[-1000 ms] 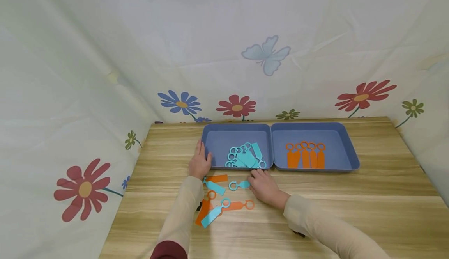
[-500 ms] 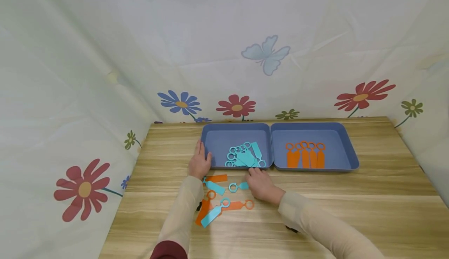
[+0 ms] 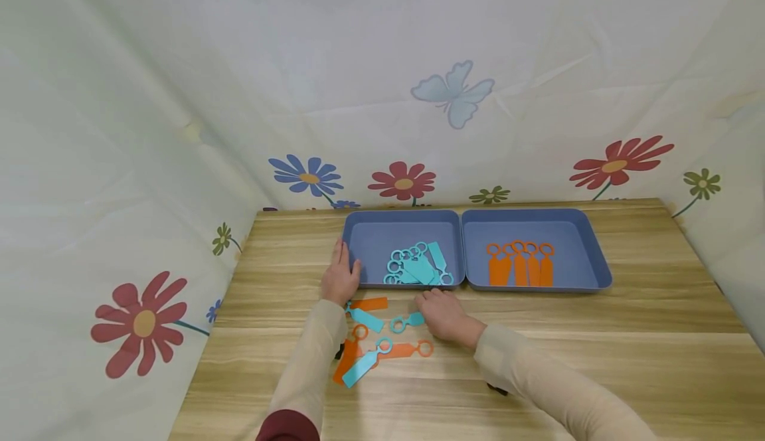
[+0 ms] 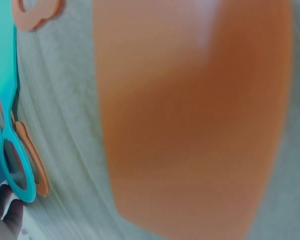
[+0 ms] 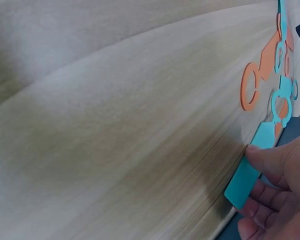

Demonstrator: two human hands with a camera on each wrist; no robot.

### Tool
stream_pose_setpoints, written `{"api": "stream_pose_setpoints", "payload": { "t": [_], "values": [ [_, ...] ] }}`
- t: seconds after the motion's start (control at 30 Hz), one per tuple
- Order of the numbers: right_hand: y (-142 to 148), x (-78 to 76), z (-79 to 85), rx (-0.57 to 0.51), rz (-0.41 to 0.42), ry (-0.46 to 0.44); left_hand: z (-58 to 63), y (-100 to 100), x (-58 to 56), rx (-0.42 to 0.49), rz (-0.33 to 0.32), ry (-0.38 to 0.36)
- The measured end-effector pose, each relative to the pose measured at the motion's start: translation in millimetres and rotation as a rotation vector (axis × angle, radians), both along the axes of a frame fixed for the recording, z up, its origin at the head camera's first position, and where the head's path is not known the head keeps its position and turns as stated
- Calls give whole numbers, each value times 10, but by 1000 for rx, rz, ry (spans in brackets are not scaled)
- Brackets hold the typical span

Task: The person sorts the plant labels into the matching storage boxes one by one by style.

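My right hand pinches the plain end of a turquoise ring-ended tag, just in front of the left blue tray. In the right wrist view the thumb lies on top of this turquoise tag, with fingers beneath it. My left hand rests against the left side of that tray, fingers straight. Between the forearms lie loose tags: a turquoise one across orange ones, and another turquoise one beside an orange one. A blurred orange tag fills much of the left wrist view.
Several turquoise tags lie heaped in the left tray. The right blue tray adjoins it and holds several orange tags side by side. Both stand on a wood-grain table, before a flower-printed cloth.
My right hand has shifted slightly left. The pinched tag's ring end has moved a little nearer to me, so the tag is more slanted. My left hand has stayed at the tray.
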State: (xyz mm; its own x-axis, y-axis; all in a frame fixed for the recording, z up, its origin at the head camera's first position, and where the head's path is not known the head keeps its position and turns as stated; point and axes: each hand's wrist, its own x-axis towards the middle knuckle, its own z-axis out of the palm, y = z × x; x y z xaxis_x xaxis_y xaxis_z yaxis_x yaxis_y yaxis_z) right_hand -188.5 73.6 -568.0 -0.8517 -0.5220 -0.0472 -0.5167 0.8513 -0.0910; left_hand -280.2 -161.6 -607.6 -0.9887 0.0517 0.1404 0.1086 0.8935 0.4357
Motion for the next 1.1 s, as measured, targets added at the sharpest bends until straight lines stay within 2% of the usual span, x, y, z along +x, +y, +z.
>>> {"api": "stream_pose_setpoints", "payload": {
  "t": [0.17, 0.3, 0.47, 0.7, 0.87, 1.0, 1.1],
  "values": [
    [22, -4, 16, -51, 18, 6, -9, -2, -5, -4, 2, -4],
    [56, -25, 11, -115, 11, -47, -7, 0, -3, -4, 6, -8],
    [111, -76, 51, -260, 3, -230, 2, 4, 3, -9, 10, -2],
    [157, -158, 243, -520, 14, -522, 31, 12, 20, 7, 12, -14],
    [163, -212, 346, -733, -102, -750, 35, 13, 19, 0, 14, -10],
    [158, -252, 372, -831, -157, -823, 37, 11, 20, -9, 10, -3],
    [152, -278, 391, -866, -188, -836, 45, 10, 26, -11, 8, -2]
  ]
}}
